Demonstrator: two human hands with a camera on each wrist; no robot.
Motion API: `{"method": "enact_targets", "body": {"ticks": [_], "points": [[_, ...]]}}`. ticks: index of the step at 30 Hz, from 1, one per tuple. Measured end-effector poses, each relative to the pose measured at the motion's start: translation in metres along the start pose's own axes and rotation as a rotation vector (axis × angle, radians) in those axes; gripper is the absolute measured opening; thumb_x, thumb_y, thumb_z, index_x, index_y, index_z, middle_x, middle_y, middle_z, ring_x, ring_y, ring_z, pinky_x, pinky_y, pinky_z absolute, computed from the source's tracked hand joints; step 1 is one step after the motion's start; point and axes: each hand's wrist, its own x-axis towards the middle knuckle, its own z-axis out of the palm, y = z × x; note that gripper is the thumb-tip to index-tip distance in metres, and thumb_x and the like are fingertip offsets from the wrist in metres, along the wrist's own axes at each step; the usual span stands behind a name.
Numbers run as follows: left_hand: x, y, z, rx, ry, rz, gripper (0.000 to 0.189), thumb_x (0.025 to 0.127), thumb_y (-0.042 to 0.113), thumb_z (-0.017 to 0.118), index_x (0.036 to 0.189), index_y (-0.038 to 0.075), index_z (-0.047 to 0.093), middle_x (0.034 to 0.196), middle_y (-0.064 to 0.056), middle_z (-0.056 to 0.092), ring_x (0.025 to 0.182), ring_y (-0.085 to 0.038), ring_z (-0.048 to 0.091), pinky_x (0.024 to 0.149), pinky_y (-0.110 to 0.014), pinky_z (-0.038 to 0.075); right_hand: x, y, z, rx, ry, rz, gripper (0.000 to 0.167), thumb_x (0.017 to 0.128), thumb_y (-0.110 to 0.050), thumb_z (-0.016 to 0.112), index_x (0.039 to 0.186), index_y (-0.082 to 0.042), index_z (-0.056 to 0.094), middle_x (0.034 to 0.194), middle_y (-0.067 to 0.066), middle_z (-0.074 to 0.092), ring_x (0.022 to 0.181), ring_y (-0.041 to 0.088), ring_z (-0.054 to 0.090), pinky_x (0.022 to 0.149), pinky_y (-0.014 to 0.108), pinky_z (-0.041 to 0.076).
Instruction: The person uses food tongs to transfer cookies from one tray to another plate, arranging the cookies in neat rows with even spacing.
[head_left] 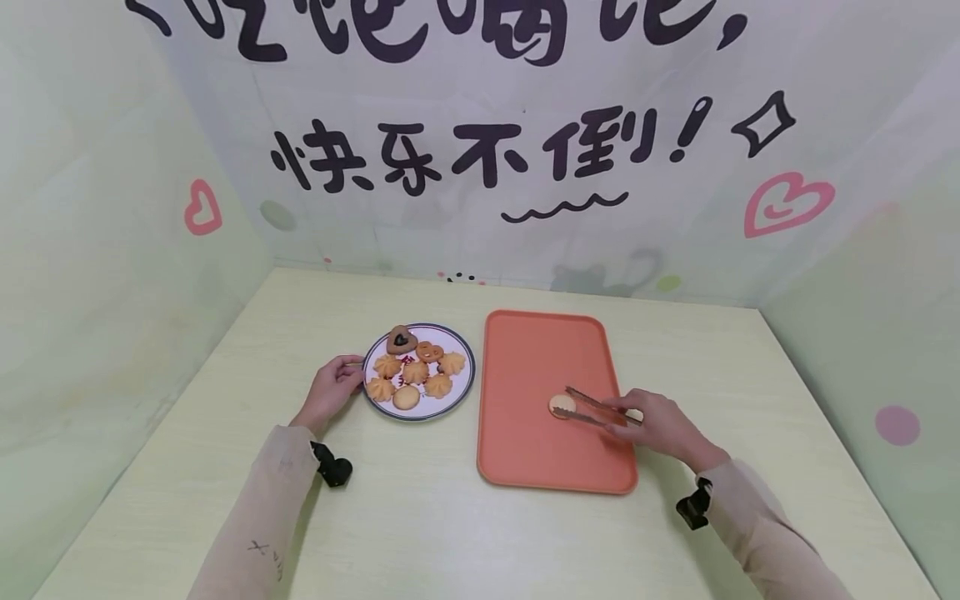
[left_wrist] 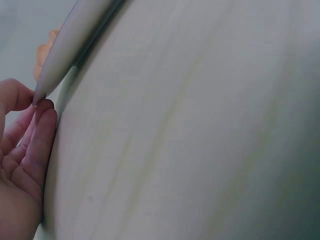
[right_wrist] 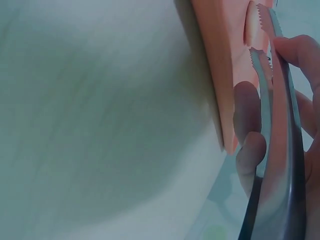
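Note:
My left hand (head_left: 335,389) pinches the left rim of a white plate (head_left: 457,400) with a blue edge; in the left wrist view, thumb and fingers (left_wrist: 46,127) meet at that rim. Several cookies lie on the plate: a brown heart-shaped cookie (head_left: 402,340), a pretzel-shaped one (head_left: 429,352), a smooth round one (head_left: 407,397) and swirled ones (head_left: 415,372). My right hand (head_left: 660,423) holds metal tongs (right_wrist: 280,150) over an orange tray (head_left: 525,450). Their serrated tips are spread, one either side of a round cookie (head_left: 562,403) on the tray; contact cannot be told.
A pale piece (head_left: 634,415) shows beside the right hand, mostly hidden. Plate and tray stand side by side on a light wooden table (head_left: 420,517), with a narrow gap between. A printed backdrop (head_left: 465,242) closes off the back and sides.

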Motion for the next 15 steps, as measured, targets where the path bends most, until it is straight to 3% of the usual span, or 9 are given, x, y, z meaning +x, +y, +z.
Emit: {"method": "enact_targets", "body": {"ticks": [15], "points": [[0.0000, -0.0001, 0.0006, 0.001, 0.003, 0.010, 0.034, 0.090, 0.014, 0.050, 0.121, 0.001, 0.045, 0.104, -0.016, 0.054, 0.083, -0.015, 0.054, 0.069, -0.020, 0.049, -0.0005, -0.0019, 0.0000, -0.005, -0.025, 0.012, 0.040, 0.074, -0.028, 0.070, 0.108, -0.008, 0.064, 0.082, -0.004, 0.058, 0.065, 0.010, 0.044, 0.053, 0.022, 0.033]]}}
